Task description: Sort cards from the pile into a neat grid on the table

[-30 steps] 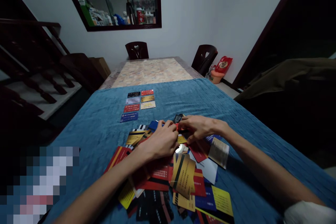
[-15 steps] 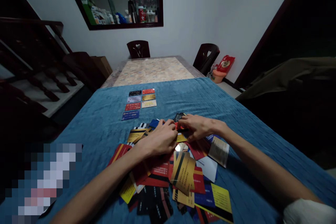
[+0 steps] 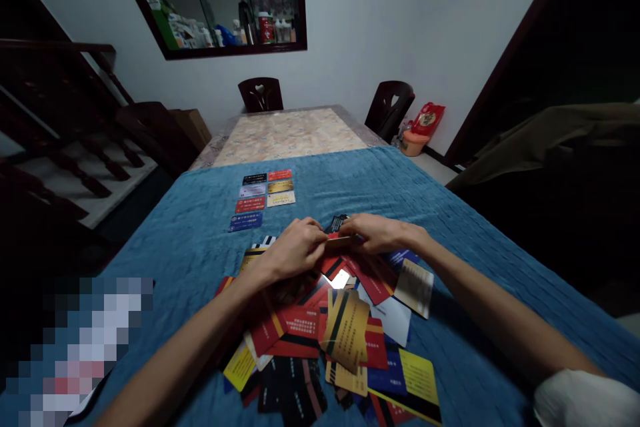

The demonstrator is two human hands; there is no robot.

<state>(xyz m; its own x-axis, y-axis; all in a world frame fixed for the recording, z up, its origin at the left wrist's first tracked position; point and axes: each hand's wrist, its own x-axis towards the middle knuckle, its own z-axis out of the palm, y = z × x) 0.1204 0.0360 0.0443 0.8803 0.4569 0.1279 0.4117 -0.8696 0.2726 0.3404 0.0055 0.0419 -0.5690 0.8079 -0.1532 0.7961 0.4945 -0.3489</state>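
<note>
A thin card, seen nearly edge-on, spans the gap between my two hands just above a loose pile. My left hand pinches its left end, and my right hand has its fingers closed on the right end. What is printed on it cannot be made out. Below lie overlapping cards: a gold card with a black stripe, red cards, black cards, a yellow card and a white card. A grey-gold card rests at the pile's right edge.
Beyond the pile, several cards lie in two columns, with a blue card nearest. A blue cloth covers the near part of the table. Chairs stand around it, and a pixelated patch fills the lower left.
Both hands have lifted slightly from the pile, raising a card tilted between them. Red cards now show where a yellow one lay under my fingers. The laid-out columns are unchanged.
</note>
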